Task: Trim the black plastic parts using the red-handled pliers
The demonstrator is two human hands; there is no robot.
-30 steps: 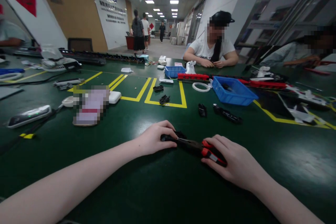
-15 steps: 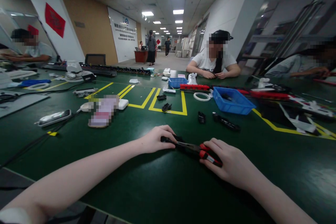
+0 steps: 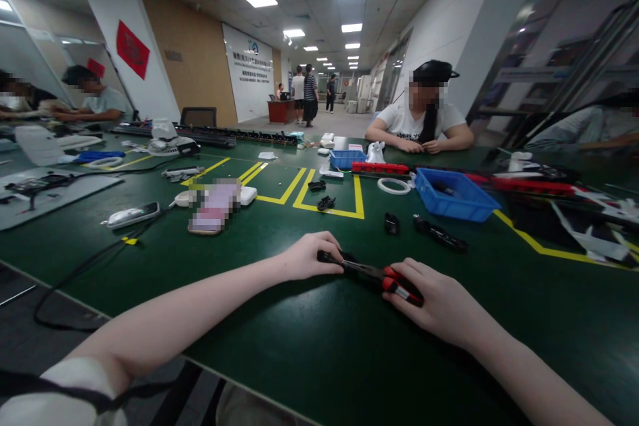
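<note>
My left hand [image 3: 313, 255] is closed around a small black part [image 3: 328, 257] just above the green table; its exact kind is hard to make out. My right hand [image 3: 434, 296] grips the red and black handles of a pair of needle-nose pliers [image 3: 392, 283]. The pliers' thin jaws point left and reach the black part beside my left fingertips. Whether the jaws are clamped on it is too small to tell. Beyond my hands lie a short black piece [image 3: 392, 223] and a longer black piece [image 3: 440, 234].
A blue bin [image 3: 456, 196] with dark items stands at the right, near a white ring [image 3: 394, 186]. Two black parts [image 3: 326, 203] lie inside yellow tape. At the left are a phone [image 3: 215, 208], a white device [image 3: 133, 215] and cables. A person [image 3: 419, 113] sits opposite.
The camera view has turned a little left, so the scene sits further right. My hands keep nearly the same hold on the black part and the pliers.
</note>
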